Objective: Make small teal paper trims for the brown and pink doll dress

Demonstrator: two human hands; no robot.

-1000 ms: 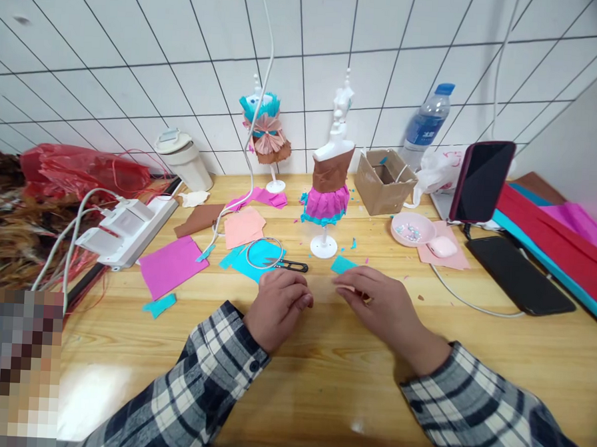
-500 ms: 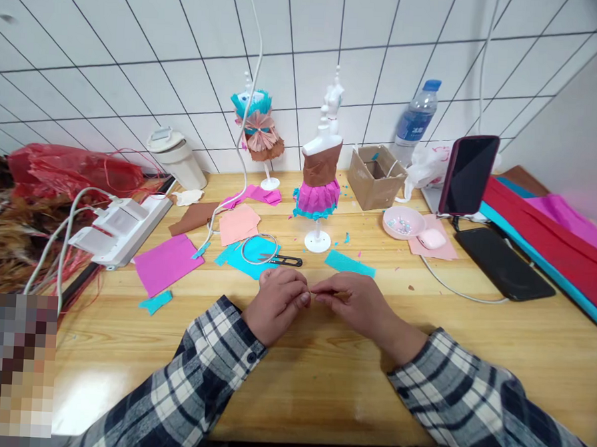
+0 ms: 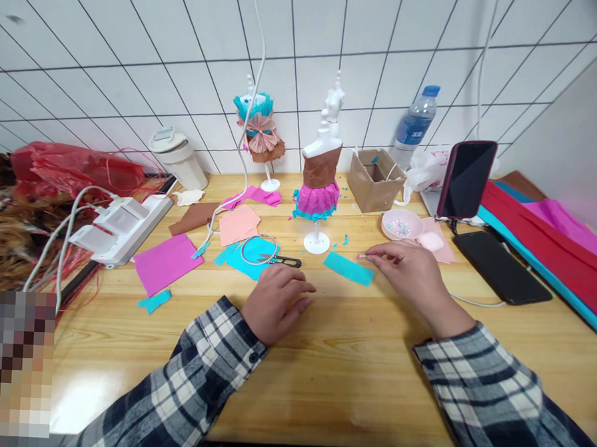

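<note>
My left hand [image 3: 278, 301] is open above the wooden table, fingers loosely bent and apart, holding nothing. Just beyond it lie black-handled thread snips [image 3: 284, 261] and a turquoise paper piece [image 3: 253, 264] with a thin ring [image 3: 244, 255] on top. To the right, my right hand [image 3: 416, 276] has thumb and fingertips pinched together beside a turquoise paper strip [image 3: 349, 269]. A tiny pink scrap [image 3: 360, 256] shows at those fingertips; whether they grip it is unclear. A small white dress form [image 3: 321, 161] stands behind, in a brown top and a pleated magenta skirt edged with turquoise.
A second dressed form [image 3: 261, 131] stands by the tiled wall. Around are a cardboard box [image 3: 375, 187], a pink bead bowl [image 3: 402, 225], a propped phone [image 3: 467, 179], a black phone [image 3: 502, 266], a power strip [image 3: 128, 231], magenta paper [image 3: 167, 263] and a cup [image 3: 179, 160].
My hands, together at the front middle before, have separated. The right moved right and away from me to the turquoise strip's end; the left stayed in place, its fingers loosened.
</note>
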